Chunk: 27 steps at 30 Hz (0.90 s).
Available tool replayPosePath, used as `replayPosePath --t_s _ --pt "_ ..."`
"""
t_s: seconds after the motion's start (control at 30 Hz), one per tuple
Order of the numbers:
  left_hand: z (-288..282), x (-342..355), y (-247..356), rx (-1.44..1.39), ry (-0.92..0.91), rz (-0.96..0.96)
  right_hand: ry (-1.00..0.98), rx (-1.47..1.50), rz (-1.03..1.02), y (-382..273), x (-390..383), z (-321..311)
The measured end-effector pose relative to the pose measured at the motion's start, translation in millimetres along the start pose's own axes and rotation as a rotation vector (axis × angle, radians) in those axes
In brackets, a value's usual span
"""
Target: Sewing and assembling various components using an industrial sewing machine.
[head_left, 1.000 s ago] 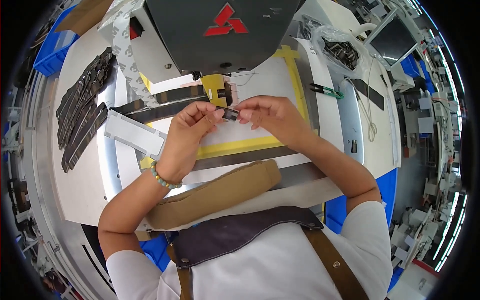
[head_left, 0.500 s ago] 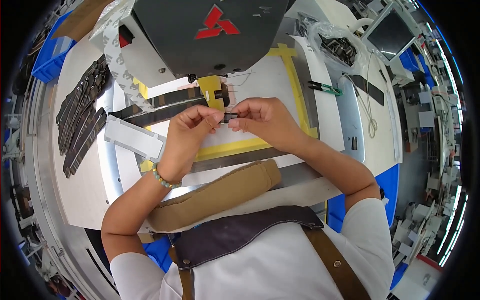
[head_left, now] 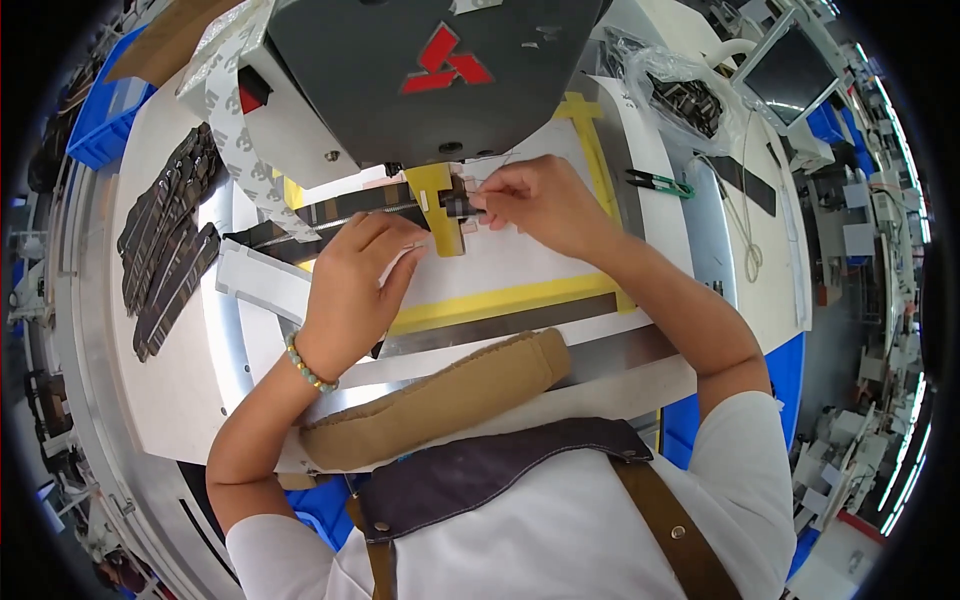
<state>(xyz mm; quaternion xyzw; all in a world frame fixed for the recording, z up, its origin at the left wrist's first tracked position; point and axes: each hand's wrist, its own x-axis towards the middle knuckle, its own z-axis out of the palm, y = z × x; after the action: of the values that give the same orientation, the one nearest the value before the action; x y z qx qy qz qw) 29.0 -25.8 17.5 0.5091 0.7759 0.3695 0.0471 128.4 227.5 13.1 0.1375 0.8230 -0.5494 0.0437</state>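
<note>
A dark, brown-striped strip with a zipper [head_left: 345,213] lies under the machine head [head_left: 430,75], its right end by a yellow plate [head_left: 438,212]. On the plate's right side a small dark piece [head_left: 462,205] sticks out. My right hand [head_left: 550,208] pinches at the outer end of that piece, with the fingertips partly hiding it. Just left of the plate, my left hand [head_left: 355,285] has its thumb and fingers apart and holds nothing. Its fingertips are close to the strip's near edge.
More striped zipper strips [head_left: 170,240] lie piled at the left. Green-handled snips [head_left: 660,184] rest at the right, near a clear bag of dark pieces [head_left: 685,105]. A brown padded roll [head_left: 440,400] lies along the near edge. Yellow tape [head_left: 500,300] borders the white work sheet.
My hands have parted: the left has drawn back to the left and let go of the small dark piece. The right has moved up to the piece's end, which now sits at the yellow plate.
</note>
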Motion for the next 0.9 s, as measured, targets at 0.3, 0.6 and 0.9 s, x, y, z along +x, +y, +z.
replayPosePath --t_s 0.3,0.6,0.9 --pt "18 6 -17 0.396 -0.103 0.220 0.074 -0.122 -0.084 8 39 12" --pt "14 7 -23 0.496 -0.142 0.277 0.216 -0.587 -0.556 9 -15 13" --pt "8 11 -29 0.460 -0.205 0.293 0.163 -0.881 -0.759 34 -18 26"
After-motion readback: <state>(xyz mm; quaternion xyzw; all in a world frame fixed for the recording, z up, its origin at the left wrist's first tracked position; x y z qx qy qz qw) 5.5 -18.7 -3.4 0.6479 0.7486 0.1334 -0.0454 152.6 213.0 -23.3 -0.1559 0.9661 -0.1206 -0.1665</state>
